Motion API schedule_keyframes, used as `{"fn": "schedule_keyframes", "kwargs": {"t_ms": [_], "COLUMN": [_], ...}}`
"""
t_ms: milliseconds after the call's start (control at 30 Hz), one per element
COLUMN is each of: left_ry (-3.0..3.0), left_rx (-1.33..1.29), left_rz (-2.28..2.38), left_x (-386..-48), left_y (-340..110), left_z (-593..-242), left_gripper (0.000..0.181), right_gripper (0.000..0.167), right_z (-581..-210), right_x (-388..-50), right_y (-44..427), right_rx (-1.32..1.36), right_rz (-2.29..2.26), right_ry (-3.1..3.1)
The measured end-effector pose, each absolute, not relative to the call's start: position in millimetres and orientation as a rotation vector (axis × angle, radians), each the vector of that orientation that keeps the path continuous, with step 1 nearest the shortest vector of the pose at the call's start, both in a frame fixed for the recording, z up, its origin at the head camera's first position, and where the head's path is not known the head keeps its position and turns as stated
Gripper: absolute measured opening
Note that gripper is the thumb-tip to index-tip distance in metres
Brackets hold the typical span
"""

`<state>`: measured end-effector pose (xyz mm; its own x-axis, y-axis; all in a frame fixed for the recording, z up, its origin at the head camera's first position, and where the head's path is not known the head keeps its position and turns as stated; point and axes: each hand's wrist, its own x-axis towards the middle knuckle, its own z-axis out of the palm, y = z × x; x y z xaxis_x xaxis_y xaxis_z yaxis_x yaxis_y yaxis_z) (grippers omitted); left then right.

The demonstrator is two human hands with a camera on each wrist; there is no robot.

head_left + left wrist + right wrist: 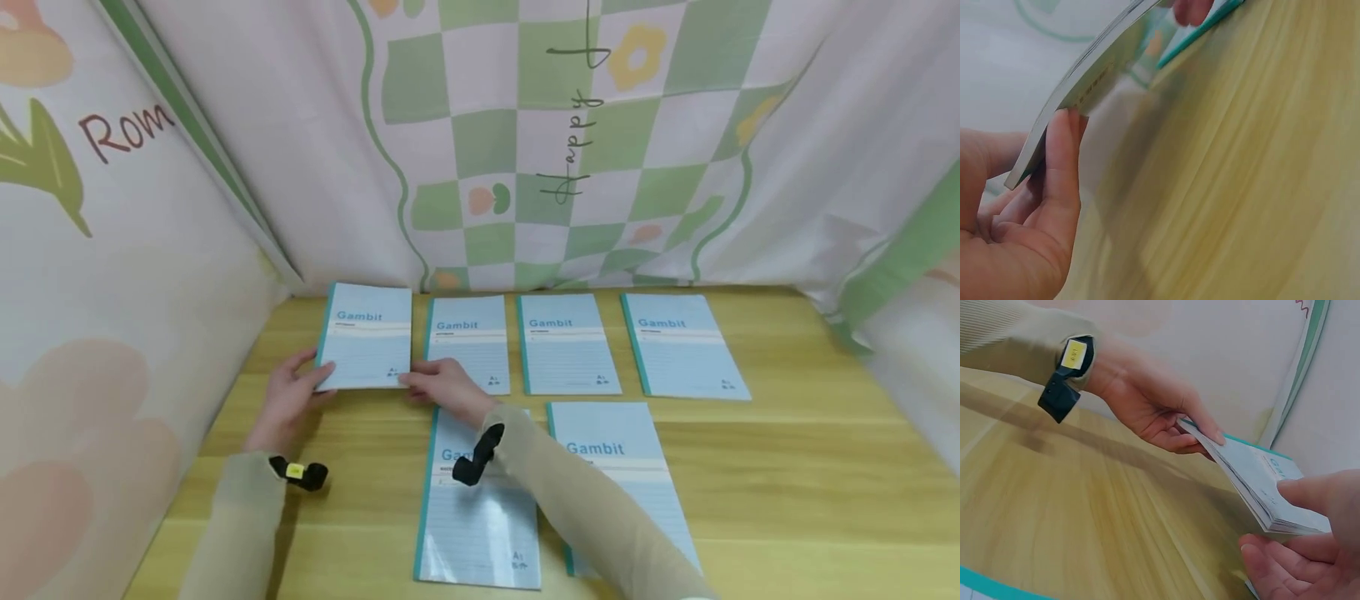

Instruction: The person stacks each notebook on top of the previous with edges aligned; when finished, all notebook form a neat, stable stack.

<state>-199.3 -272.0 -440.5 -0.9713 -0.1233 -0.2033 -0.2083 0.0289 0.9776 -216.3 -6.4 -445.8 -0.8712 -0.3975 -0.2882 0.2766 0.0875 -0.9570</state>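
Note:
A light-blue Gambit notebook [367, 346] with a teal spine is held by both hands, its near edge lifted off the table at the back left. My left hand [288, 396] pinches its near left corner, thumb on the cover and fingers beneath. At the near right corner my right hand [450, 387] pinches it the same way. In the left wrist view the notebook [1054, 112] bends slightly above the wood. The right wrist view shows its page edges [1241, 481] between both hands. Just right of it lies another notebook [472, 333], partly behind my right hand.
Two more notebooks [566, 346] [682, 346] continue the back row. Nearer, one notebook [480, 533] and another notebook [622, 433] lie partly under my right forearm. A patterned curtain [480, 142] closes off the wooden table [360, 533] behind, and another hangs at the left.

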Motion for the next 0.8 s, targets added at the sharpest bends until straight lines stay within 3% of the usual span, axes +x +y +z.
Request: {"fn": "schedule_keyframes", "kwargs": {"t_ms": [367,800], "left_ry": [2.280,2.295], "left_rx": [-0.339,-0.247], "left_rz": [2.158,2.129], "left_x": [-189,-183], "left_y": [-242,-222], "left_z": [-438,-449], "left_gripper": [0.058,0.053], "right_gripper": [0.050,0.043], "right_z": [-446,-440], "right_x": [-216,-205], "right_y": [15,42], "right_rx": [-0.035,-0.166], "right_rz": [-1.875,-1.810], "right_ry": [1.929,2.146]}}
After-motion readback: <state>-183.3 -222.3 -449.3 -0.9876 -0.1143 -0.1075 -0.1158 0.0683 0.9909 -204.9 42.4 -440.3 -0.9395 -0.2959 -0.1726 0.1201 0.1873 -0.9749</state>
